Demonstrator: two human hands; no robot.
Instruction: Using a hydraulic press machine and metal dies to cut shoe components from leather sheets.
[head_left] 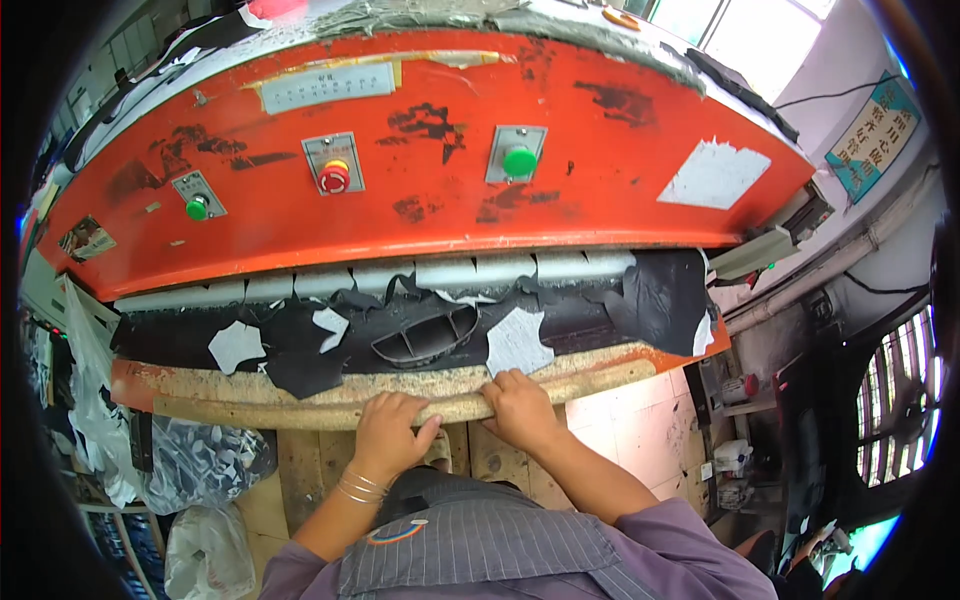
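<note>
My left hand (387, 432) curls over the rounded tan front rail (300, 413) of a red machine. My right hand (521, 408) is closed over the same rail, a little to the right. Its knuckles come up to the lower edge of a pale, angular leather piece (520, 342); whether the fingers pinch that piece is hidden. Between and beyond my hands, a dark, half-oval cutting die (425, 338) with a crossbar rests on the black machine bed. Dark leather scraps (305, 350) lie left of the die, with smaller pale pieces (237, 347) among them.
The red machine front (420, 200) rises beyond the bed, with two green buttons (519, 161) and a red stop button (333, 177). A dark leather sheet (665, 300) covers the bed's right end. Plastic bags of scraps (205, 465) stand at lower left.
</note>
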